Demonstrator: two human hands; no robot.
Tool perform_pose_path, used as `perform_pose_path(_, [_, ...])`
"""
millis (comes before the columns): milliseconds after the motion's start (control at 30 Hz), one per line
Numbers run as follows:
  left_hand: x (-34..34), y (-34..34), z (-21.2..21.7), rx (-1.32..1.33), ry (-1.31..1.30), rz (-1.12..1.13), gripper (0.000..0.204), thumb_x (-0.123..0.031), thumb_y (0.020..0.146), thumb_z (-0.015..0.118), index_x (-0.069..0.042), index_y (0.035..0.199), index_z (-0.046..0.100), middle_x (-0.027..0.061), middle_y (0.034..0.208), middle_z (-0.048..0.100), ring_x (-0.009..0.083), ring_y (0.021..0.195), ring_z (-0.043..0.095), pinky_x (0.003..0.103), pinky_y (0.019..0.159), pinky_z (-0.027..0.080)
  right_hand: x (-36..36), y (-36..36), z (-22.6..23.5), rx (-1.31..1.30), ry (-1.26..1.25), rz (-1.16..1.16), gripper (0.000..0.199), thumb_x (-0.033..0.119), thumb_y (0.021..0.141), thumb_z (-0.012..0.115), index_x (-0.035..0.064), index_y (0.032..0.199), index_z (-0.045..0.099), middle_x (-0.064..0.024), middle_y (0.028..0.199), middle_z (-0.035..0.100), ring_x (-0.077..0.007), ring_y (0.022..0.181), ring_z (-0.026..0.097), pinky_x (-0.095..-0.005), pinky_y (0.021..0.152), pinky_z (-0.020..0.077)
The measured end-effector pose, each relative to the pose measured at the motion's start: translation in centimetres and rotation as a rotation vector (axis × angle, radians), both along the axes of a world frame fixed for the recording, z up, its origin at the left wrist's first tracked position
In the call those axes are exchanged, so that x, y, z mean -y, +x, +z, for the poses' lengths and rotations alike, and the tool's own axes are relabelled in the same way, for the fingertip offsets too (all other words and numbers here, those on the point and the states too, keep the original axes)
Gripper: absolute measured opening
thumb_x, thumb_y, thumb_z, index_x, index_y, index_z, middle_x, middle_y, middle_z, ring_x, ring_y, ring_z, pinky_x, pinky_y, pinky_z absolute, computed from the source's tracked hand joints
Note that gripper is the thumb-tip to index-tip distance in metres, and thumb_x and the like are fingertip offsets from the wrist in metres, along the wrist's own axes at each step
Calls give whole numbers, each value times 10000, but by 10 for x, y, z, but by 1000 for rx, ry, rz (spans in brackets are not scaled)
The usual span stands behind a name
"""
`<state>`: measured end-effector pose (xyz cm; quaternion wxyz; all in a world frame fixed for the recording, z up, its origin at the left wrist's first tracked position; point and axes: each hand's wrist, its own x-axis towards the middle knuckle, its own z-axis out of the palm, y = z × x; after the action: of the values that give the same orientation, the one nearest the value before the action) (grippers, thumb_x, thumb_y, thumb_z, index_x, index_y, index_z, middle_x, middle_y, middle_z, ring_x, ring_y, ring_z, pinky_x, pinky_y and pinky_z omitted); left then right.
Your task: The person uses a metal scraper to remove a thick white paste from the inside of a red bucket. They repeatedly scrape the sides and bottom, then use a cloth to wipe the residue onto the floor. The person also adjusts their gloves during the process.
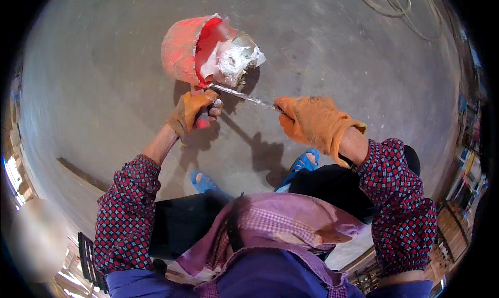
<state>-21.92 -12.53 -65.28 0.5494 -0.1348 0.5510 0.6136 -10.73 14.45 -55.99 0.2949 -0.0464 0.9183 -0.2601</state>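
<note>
My left hand [195, 113], in a worn orange glove, is closed round the short red handle of a red dipper [179, 51]. The dipper is tipped on its side, its mouth to the right, its outside scuffed and whitened. A crumpled whitish, silvery lump [234, 61] sits at the mouth and juts out past the rim. My right hand [312, 121], also orange-gloved, grips a thin metal rod [244, 96] coated in silvery white. The rod's far end meets the lower rim of the dipper, close to my left fingers. My right fingertips are partly hidden.
Below the dipper spreads a grey concrete floor [119, 64]. My feet in blue sandals [304, 163] stand near me. A loose hose or cable [397, 12] lies coiled at the far right. Assorted clutter [468, 157] lines the right edge, and a dark strip [83, 174] lies at left.
</note>
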Motion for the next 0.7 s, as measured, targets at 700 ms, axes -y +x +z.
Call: perform_pose_path(700, [-26,15,-2,-59,-67,247,221,-203,863,555,-15,974,589,50,765,565,119,581,505,251,488,397,71,-45,-57,22,48,-229,173,142,801,544,15,914,577,-215,862,644,-399,821,626,-462,712,486])
